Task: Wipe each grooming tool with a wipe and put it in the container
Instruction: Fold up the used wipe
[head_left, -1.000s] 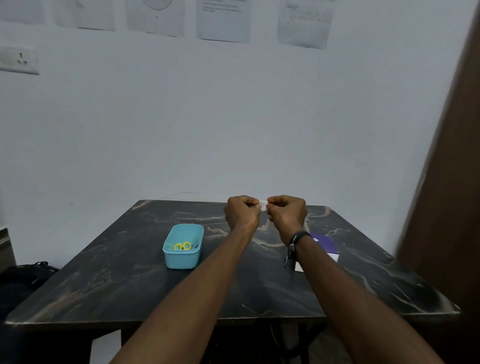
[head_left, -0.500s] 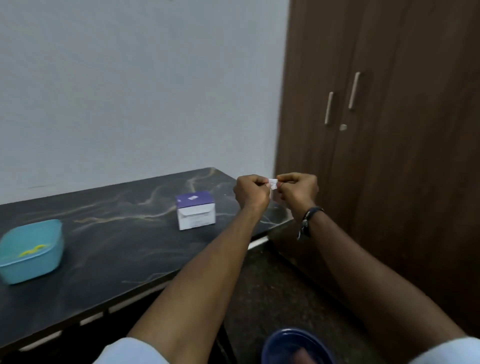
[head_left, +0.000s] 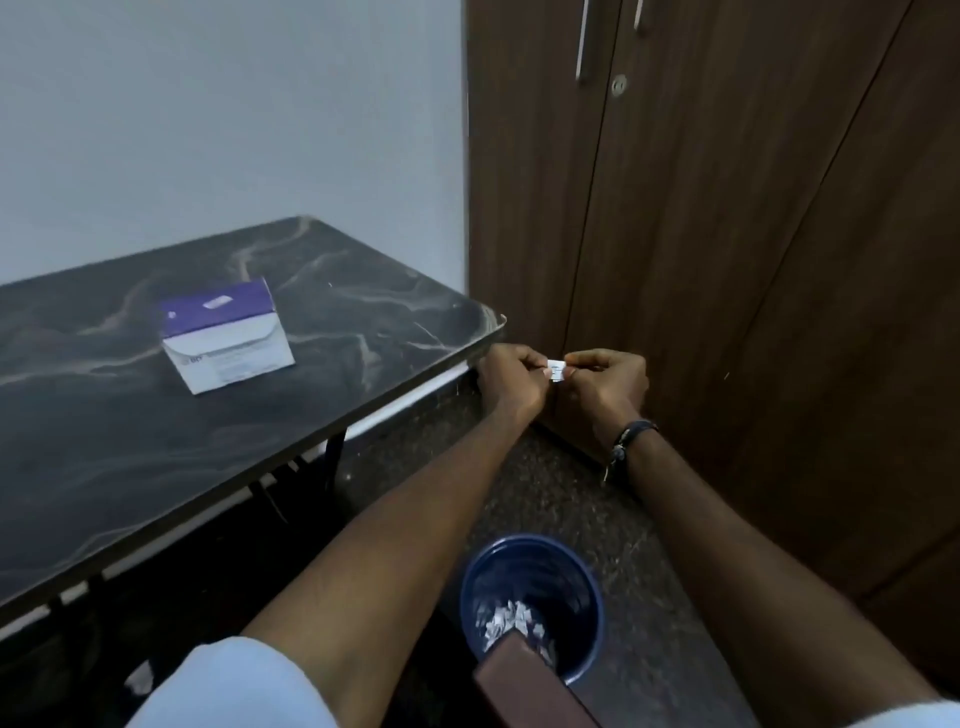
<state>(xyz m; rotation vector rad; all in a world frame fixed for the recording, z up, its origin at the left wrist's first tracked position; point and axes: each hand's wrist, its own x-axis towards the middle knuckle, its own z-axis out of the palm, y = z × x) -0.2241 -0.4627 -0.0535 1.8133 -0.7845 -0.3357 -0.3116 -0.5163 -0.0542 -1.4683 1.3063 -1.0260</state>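
Head view: both hands are held out past the corner of a dark marbled table (head_left: 130, 467). The left hand (head_left: 511, 382) and right hand (head_left: 605, 384), fingers curled, pinch a small white wipe packet (head_left: 556, 370) between them. A purple-and-white box (head_left: 226, 338) sits on the table. Below, a blue bin (head_left: 535, 597) holds white scraps.

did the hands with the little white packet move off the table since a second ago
Yes. The left hand and right hand, pinching the white packet, have swung right past the table corner, toward the wardrobe.
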